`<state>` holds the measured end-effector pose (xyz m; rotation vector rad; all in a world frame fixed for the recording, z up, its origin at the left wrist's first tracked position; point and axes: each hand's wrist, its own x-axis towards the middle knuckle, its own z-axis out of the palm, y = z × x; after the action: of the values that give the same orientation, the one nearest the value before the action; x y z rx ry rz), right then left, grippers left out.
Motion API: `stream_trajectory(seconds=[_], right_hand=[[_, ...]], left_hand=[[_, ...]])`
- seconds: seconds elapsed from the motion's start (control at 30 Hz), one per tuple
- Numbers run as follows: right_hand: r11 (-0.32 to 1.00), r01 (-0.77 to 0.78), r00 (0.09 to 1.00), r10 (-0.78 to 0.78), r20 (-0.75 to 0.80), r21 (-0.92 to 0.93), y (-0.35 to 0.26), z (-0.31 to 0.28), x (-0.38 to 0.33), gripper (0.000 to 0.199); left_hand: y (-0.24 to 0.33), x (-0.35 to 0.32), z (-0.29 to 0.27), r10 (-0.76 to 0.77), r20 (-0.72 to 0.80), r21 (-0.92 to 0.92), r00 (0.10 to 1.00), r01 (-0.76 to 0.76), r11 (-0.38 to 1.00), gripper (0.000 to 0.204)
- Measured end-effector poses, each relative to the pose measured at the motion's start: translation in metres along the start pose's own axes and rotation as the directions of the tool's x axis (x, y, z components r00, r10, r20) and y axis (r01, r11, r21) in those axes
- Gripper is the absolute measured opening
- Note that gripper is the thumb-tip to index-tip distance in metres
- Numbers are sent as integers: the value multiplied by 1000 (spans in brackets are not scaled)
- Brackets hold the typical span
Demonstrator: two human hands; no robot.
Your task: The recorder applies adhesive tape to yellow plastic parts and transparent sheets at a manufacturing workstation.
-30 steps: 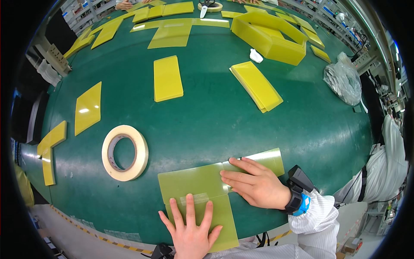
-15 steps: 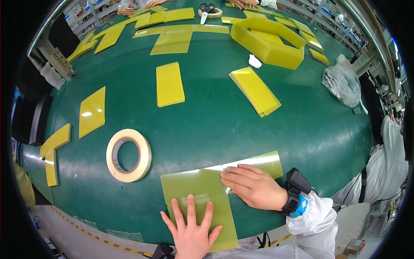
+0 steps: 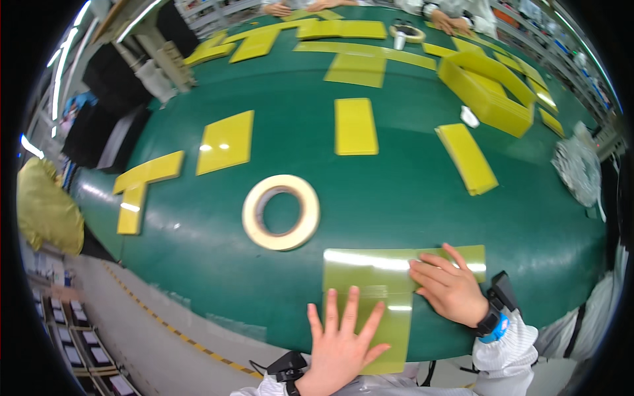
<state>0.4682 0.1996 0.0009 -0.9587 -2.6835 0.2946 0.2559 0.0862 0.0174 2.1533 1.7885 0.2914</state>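
Note:
Both my hands lie on joined translucent yellow-green plastic sheets at the table's near edge. My left hand [image 3: 347, 343] is open, fingers spread, on the lower sheet [image 3: 391, 353], its fingertips beside a strip of clear tape [image 3: 375, 290] across the seam with the upper sheet [image 3: 363, 267]. My right hand [image 3: 452, 292] is open too, its fingers stretched over where the upper sheet meets a narrower piece [image 3: 473, 259] on the right. It covers most of that join. A roll of cream masking tape [image 3: 251, 214] lies flat beyond the sheets, to the left.
Stacks of yellow sheets [image 3: 356, 129] [image 3: 467, 158], a slanted sheet [image 3: 226, 142] and a T-shaped group [image 3: 148, 175] lie around the green table [image 3: 396, 204]. Far right stand a yellow open frame [image 3: 485, 99] and a clear plastic bag [image 3: 578, 168]. Co-workers' hands [image 3: 452, 25] rest at the far edge.
The view has turned left, so everything sits farther right in the picture. My left hand has slid slightly left against the sheets, uncovering more tape. My right hand stays over the same join.

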Motion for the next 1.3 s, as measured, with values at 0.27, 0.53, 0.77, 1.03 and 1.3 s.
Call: stream_trajectory(seconds=[0.27, 0.53, 0.77, 1.03, 1.3], right_hand=[[1000, -25, 1000, 25, 9, -9, -4, 0, -2, 36], [999, -44, 999, 44, -6, 7, -5, 1, 0, 35], [999, -44, 999, 43, -28, -4, -4, 2, 0, 33], [999, -40, 998, 40, -47, 15, -5, 2, -1, 31], [997, -56, 998, 58, -35, 49, -5, 3, 0, 31]], left_hand=[[-39, -76, -5, 102, -582, -87, 807, -186, 979, 20], [-105, -116, -11, -21, -431, 294, 902, 163, 942, 25], [-122, -106, -23, 143, -343, 395, 928, 5, 919, 14], [-122, -97, -25, 90, -400, 350, 912, 61, 935, 11], [-129, -88, -33, -2, -445, 164, 895, 84, 983, 9]])
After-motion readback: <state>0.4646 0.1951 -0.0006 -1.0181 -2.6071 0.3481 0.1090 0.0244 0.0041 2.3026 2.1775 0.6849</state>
